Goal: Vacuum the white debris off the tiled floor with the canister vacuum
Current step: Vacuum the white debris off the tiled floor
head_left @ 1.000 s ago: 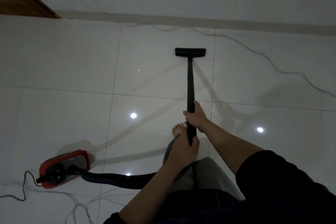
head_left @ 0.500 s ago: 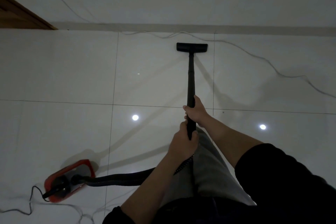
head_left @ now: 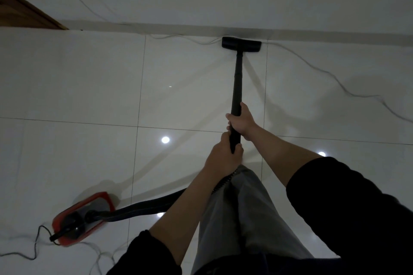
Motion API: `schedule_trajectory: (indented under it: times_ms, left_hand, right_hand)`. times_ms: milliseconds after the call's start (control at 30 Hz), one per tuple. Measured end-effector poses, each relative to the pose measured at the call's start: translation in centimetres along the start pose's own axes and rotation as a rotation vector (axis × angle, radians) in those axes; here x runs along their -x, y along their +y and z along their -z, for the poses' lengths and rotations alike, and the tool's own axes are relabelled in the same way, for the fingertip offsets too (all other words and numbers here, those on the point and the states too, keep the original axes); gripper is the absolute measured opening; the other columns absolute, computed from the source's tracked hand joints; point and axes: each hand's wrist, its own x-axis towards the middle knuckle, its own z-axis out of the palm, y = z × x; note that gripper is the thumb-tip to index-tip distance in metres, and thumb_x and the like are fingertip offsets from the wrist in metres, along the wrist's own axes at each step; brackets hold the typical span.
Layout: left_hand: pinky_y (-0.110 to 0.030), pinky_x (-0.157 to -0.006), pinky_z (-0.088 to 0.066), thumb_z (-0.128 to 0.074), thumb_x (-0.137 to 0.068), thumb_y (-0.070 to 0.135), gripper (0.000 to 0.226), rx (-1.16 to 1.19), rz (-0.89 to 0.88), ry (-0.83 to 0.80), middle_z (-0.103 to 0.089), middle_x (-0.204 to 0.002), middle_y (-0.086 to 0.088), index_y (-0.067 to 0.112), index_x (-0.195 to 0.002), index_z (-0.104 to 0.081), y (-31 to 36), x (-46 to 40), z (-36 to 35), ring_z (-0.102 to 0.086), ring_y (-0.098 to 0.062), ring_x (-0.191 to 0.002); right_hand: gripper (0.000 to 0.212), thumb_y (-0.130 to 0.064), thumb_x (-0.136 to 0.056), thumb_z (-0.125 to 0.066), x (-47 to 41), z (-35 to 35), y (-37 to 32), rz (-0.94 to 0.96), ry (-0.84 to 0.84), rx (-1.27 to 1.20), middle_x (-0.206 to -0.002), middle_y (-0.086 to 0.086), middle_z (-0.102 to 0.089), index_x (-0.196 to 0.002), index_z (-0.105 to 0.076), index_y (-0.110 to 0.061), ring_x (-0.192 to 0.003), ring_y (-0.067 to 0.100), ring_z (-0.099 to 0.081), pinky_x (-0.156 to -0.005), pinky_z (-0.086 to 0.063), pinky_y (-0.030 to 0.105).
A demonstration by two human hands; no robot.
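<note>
A black vacuum wand (head_left: 237, 82) runs away from me across the glossy white tiled floor (head_left: 78, 87). Its flat black floor head (head_left: 241, 44) lies against the skirting at the foot of the far wall. My right hand (head_left: 242, 121) grips the wand higher up, and my left hand (head_left: 224, 156) grips its near end just below. A black ribbed hose (head_left: 143, 207) leads from my hands to the red canister vacuum (head_left: 83, 217) at the lower left. No white debris can be made out in the dim light.
A thin pale cable (head_left: 324, 71) trails along the wall base and across the floor to the right, passing by the floor head. A dark power cord (head_left: 33, 245) snakes from the canister at the lower left. A wooden door frame (head_left: 24, 12) stands at the upper left. My grey-trousered leg (head_left: 241, 219) is below my hands.
Both hands have pushed the wand forward, and the floor head has slid from mid-tile up to the skirting. The canister has rolled a little closer behind me.
</note>
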Motion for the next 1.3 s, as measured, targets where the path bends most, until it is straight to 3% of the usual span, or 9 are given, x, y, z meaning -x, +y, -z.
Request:
schedule_trajectory:
  times_ms: [400,767,867,933,1033,1133,1233,1300]
  left_hand:
    - [-0.037,-0.067,-0.048,-0.044,-0.095,0.027,0.039,0.034,-0.009,0.005,-0.062,-0.090,-0.008,0.010,-0.129,-0.038,0.4,-0.5,-0.6,-0.058,-0.021,-0.071]
    - [-0.040,-0.073,-0.050,-0.041,-0.091,0.035,0.041,-0.012,-0.079,-0.029,-0.061,-0.092,-0.006,0.010,-0.124,-0.039,2.1,1.8,-4.5,-0.060,-0.023,-0.076]
    - [-0.031,-0.061,-0.044,-0.044,-0.094,0.026,0.037,0.037,-0.080,-0.066,-0.058,-0.087,-0.004,0.005,-0.124,-0.040,2.8,1.9,-5.9,-0.054,-0.016,-0.066]
    - [-0.029,-0.063,-0.040,-0.044,-0.095,0.023,0.039,0.055,-0.071,-0.087,-0.058,-0.092,-0.006,0.003,-0.128,-0.038,3.2,1.9,-6.8,-0.054,-0.018,-0.070]
    - [-0.031,-0.069,-0.039,-0.043,-0.095,0.024,0.043,0.038,-0.040,-0.105,-0.059,-0.098,-0.008,0.002,-0.131,-0.035,3.5,2.3,-8.3,-0.053,-0.021,-0.078]
    - [-0.033,-0.065,-0.044,-0.044,-0.093,0.024,0.042,0.063,-0.038,-0.084,-0.060,-0.093,-0.010,0.001,-0.128,-0.037,3.6,2.6,-9.3,-0.054,-0.024,-0.074]
    - [-0.027,-0.055,-0.039,-0.044,-0.094,0.022,0.036,0.097,-0.065,-0.080,-0.054,-0.086,-0.006,0.002,-0.124,-0.039,3.5,3.4,-9.4,-0.052,-0.021,-0.069]
    - [-0.028,-0.057,-0.040,-0.044,-0.094,0.022,0.036,0.109,-0.074,-0.084,-0.054,-0.087,-0.005,0.003,-0.124,-0.039,3.3,4.2,-9.5,-0.052,-0.020,-0.071]
  right_hand:
    - [0.067,-0.004,-0.097,-0.056,0.3,0.8,-0.5,0.041,-0.007,-0.021,-0.088,0.009,-0.049,-0.152,-0.020,-0.016,-0.060,0.016,-0.051,-0.058,-0.054,0.029]
    - [0.058,-0.004,-0.096,-0.057,3.3,5.2,1.2,0.069,0.068,-0.020,-0.086,0.012,-0.050,-0.146,-0.028,-0.014,-0.061,0.017,-0.050,-0.057,-0.052,0.029]
    - [0.048,-0.003,-0.097,-0.056,3.7,6.7,2.0,0.051,0.090,0.002,-0.085,0.014,-0.050,-0.138,-0.034,-0.012,-0.061,0.017,-0.050,-0.050,-0.051,0.023]
    - [0.045,-0.002,-0.097,-0.056,3.9,7.7,2.7,0.026,0.094,0.020,-0.082,0.014,-0.050,-0.136,-0.035,-0.008,-0.061,0.018,-0.050,-0.048,-0.051,0.023]
    - [0.045,-0.002,-0.096,-0.058,4.0,8.9,3.8,-0.007,0.103,0.034,-0.081,0.012,-0.051,-0.136,-0.036,-0.005,-0.060,0.019,-0.051,-0.051,-0.050,0.028]
    - [0.044,-0.004,-0.096,-0.059,4.4,9.5,4.2,-0.009,0.100,0.044,-0.084,0.014,-0.053,-0.134,-0.038,-0.007,-0.062,0.021,-0.054,-0.057,-0.050,0.031]
    - [0.044,-0.005,-0.096,-0.059,5.1,9.6,4.4,-0.005,0.091,0.040,-0.085,0.014,-0.054,-0.134,-0.038,-0.009,-0.064,0.021,-0.055,-0.060,-0.050,0.032]
    - [0.043,-0.004,-0.096,-0.058,5.8,9.4,4.9,0.000,0.088,0.032,-0.083,0.013,-0.053,-0.134,-0.038,-0.007,-0.063,0.021,-0.054,-0.060,-0.050,0.032]
